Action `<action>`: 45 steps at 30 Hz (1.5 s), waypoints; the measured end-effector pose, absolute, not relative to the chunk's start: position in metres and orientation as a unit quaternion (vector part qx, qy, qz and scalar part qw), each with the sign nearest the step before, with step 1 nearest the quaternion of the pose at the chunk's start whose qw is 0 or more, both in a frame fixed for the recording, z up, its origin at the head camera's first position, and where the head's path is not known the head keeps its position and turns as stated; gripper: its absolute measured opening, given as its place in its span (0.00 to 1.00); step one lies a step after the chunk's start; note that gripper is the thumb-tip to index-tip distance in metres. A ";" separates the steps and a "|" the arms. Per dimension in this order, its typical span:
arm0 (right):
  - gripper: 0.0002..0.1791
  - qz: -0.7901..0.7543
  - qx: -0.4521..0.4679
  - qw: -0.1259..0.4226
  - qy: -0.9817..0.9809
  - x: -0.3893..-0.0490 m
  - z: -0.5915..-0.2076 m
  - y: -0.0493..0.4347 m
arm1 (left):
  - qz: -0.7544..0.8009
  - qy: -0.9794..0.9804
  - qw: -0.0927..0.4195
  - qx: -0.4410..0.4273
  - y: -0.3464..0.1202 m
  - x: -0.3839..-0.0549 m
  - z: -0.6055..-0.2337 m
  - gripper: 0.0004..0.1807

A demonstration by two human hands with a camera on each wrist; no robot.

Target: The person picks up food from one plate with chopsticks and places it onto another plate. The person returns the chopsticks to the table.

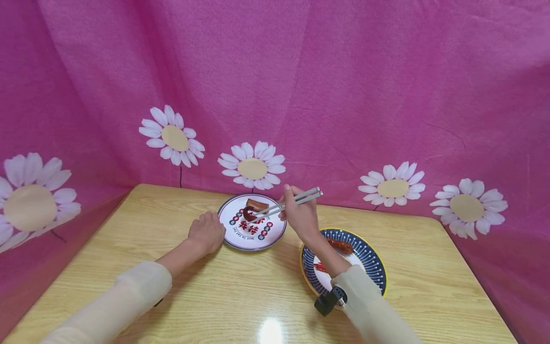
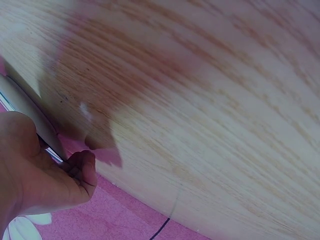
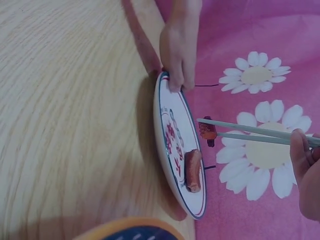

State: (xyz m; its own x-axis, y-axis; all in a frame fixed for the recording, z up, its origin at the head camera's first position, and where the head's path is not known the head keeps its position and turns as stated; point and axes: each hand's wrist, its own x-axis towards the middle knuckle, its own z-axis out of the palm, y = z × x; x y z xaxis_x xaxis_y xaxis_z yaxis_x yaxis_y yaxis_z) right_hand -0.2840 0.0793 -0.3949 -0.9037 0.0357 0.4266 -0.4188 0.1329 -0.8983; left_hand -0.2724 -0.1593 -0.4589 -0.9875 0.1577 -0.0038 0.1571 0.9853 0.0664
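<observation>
My right hand (image 1: 301, 217) holds a pair of metal chopsticks (image 1: 310, 194), pointing left over a white plate (image 1: 232, 233) with red lettering. Between their tips is a small dark-red, curved piece of food (image 3: 207, 131), raised above the plate in the right wrist view. A brown sausage-like piece (image 3: 192, 171) lies on the plate near its far edge. My left hand (image 1: 207, 233) grips the plate's left rim, fingers curled at the edge in the left wrist view (image 2: 50, 170).
To the right stands a deeper blue-patterned plate (image 1: 375, 263) with a yellow rim, partly under my right forearm. On it lie a reddish-brown sausage-like piece (image 1: 342, 246) and red marks. A pink cloth (image 1: 326, 95) with daisies hangs behind the wooden table (image 1: 240, 296).
</observation>
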 end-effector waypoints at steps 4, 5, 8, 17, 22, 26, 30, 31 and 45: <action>0.23 0.638 0.122 0.178 -0.739 -0.283 -0.393 0.086 | 0.026 0.997 0.008 0.076 -0.160 -0.273 -0.460 0.20; 0.23 0.636 0.119 0.179 -0.741 -0.283 -0.392 0.088 | 0.024 0.997 0.009 0.075 -0.160 -0.273 -0.461 0.20; 0.23 0.630 0.119 0.181 -0.746 -0.281 -0.390 0.094 | 0.024 0.997 0.011 0.072 -0.160 -0.274 -0.462 0.20; 0.23 0.628 0.117 0.173 -0.750 -0.266 -0.370 0.109 | 0.027 0.997 0.014 0.068 -0.159 -0.276 -0.463 0.20; 0.22 0.632 0.098 0.159 -0.752 -0.259 -0.362 0.120 | 0.028 0.997 0.013 0.069 -0.158 -0.276 -0.463 0.20; 0.24 0.636 0.087 0.161 -0.749 -0.268 -0.374 0.133 | 0.028 0.997 0.018 0.067 -0.158 -0.276 -0.463 0.20; 0.24 0.634 0.091 0.170 -0.749 -0.266 -0.375 0.141 | 0.029 0.997 0.023 0.063 -0.158 -0.276 -0.463 0.20; 0.24 0.632 0.094 0.173 -0.750 -0.265 -0.375 0.142 | 0.029 0.997 0.023 0.063 -0.158 -0.276 -0.464 0.20; 0.24 0.624 0.091 0.182 -0.755 -0.251 -0.371 0.164 | 0.015 0.997 0.020 0.069 -0.158 -0.276 -0.464 0.20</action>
